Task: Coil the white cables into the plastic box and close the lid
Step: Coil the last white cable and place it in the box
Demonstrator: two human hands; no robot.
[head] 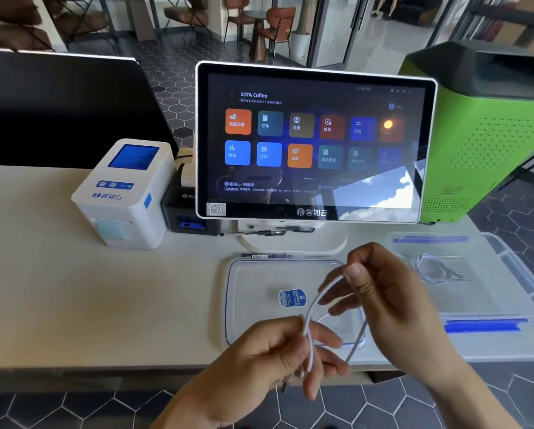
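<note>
Left hand [278, 351] fingers pinching white cable [316, 305] at worktop [73, 305] front edge, right hand [383, 301] fingers pinching its loop, above clear lid [247, 292], plastic box [507, 274] at right.

Light: I see bright, even daylight.
Glare: sky and clouds mirrored on the glossy white-framed touchscreen monitor [315, 144].
Shadows: soft on the pale surface [73, 305].
Distortion: wide-angle bowing at the edges.
Blur: mild on moving fingers [327, 342].

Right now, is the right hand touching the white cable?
Touching. The head view shows the right hand pinching the white cable between thumb and fingertips.
</note>
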